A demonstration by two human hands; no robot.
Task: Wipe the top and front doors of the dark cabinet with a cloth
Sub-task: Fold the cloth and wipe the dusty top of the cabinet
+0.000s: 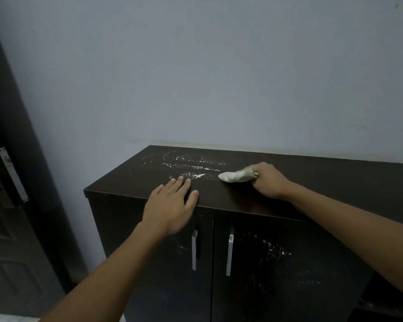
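A dark cabinet top (323, 180) stands against the wall. White powdery dust (191, 167) streaks its left half. My right hand (269, 180) grips a bunched whitish cloth (236, 176), which lies on the top just right of the dust. My left hand (172, 205) rests flat on the front left edge of the top, fingers straight. Below are two dark front doors (277, 287), each with a silver bar handle (229, 254). The right door carries pale smears (275, 251).
A grey-blue wall (219, 77) rises directly behind the cabinet. A dark room door with a metal latch plate (12, 175) stands at the left. Between that door and the cabinet's left side is a narrow strip of wall and floor.
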